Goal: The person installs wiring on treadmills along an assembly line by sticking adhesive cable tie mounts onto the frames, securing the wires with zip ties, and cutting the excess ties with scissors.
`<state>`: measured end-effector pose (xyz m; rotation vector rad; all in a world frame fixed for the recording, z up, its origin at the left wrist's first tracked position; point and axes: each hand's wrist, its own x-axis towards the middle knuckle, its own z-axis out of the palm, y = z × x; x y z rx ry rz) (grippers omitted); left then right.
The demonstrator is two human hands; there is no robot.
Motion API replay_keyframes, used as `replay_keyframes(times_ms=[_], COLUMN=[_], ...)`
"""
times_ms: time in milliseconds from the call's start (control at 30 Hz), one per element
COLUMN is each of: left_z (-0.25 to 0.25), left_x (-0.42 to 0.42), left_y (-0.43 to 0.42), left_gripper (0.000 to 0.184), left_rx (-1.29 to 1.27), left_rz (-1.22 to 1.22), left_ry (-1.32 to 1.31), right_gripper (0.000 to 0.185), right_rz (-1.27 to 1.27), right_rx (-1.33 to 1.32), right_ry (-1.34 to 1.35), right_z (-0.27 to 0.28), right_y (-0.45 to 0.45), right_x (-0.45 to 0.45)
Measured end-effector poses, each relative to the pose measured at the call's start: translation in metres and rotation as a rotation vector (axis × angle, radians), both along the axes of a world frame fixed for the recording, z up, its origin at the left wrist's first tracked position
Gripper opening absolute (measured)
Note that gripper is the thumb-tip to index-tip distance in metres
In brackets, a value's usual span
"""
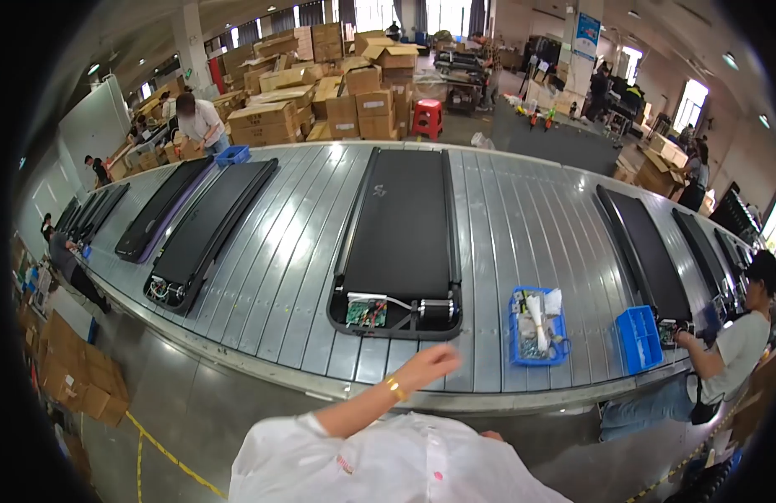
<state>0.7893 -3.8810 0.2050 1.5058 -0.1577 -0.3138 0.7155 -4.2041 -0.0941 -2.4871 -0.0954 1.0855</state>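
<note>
My left hand [438, 362] reaches across my front, above the belt's near edge, with a gold-coloured band [395, 388] on its wrist. It is blurred, and I cannot make out whether its fingers hold anything. Just beyond it lies a black treadmill base [400, 226], whose near end shows a green circuit board [366, 312] with wires and a silver motor [436, 309]. Only a sliver of my right hand [492, 435] shows beside my white shirt; its fingers are hidden. To the right, a blue bin [539, 357] contains a white cable bundle and small bags.
The slatted metal conveyor [488, 210] carries more treadmill bases, such as one at left [212, 222] and one at right [648, 243]. A co-worker [731, 352] works at right near a blue divided tray [639, 339]. Cardboard boxes [270, 121] and a red stool [427, 119] stand behind.
</note>
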Motion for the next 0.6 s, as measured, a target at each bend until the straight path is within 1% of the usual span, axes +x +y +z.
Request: replay_keyframes(times_ms=[33,67,100,133,200,233,300,333,367,467,500,567,600], left_z=[-0.056,-0.078,-0.100,-0.149,-0.144,-0.141,-0.131,-0.127,-0.121,-0.095,-0.084,-0.062,-0.061], left_x=[-0.011,-0.032,-0.052,-0.069,-0.104,-0.105,-0.108,-0.108,-0.100,-0.063,-0.053,-0.039,-0.035], left_y=[0.017,0.031,0.046,0.065,0.068,0.062,0.055,0.053,0.046,0.009,-0.005,-0.025,-0.028], left_gripper=[0.020,0.022,0.021,0.018,0.017,0.017,0.018,0.018,0.019,0.024,0.024,0.027,0.027], left_rx=[0.185,0.087,0.095,0.164,0.234,0.234,0.294,0.327,0.412,0.605,0.602,0.726,0.733], left_rz=[0.109,0.197,0.273,0.325,0.506,0.515,0.546,0.560,0.515,0.347,0.346,0.203,0.200], left_ry=[0.091,0.255,0.386,0.421,0.467,0.468,0.367,0.318,0.247,0.073,0.075,-0.128,-0.136], right_gripper=[0.028,0.027,0.026,0.026,0.025,0.025,0.023,0.022,0.021,0.018,0.017,0.017,0.016], right_rz=[0.020,0.041,0.085,0.090,-0.007,0.001,-0.247,-0.226,-0.205,-0.150,-0.122,-0.105,-0.086], right_rx=[0.059,0.117,0.232,0.232,0.350,0.352,0.575,0.644,0.710,0.855,0.927,0.940,0.955], right_ry=[-0.031,-0.062,-0.105,-0.119,-0.126,-0.124,0.149,0.119,0.089,0.067,0.050,0.060,0.071], right_z=[0.003,0.012,0.021,0.031,0.056,0.077,0.123,0.130,0.137,0.188,0.195,0.198,0.201], right_y=[-0.005,-0.008,-0.009,-0.007,0.002,0.010,0.038,0.052,0.065,0.114,0.121,0.118,0.118], right_x=[0.007,0.013,0.018,0.025,0.037,0.043,0.063,0.071,0.078,0.091,0.093,0.092,0.093])
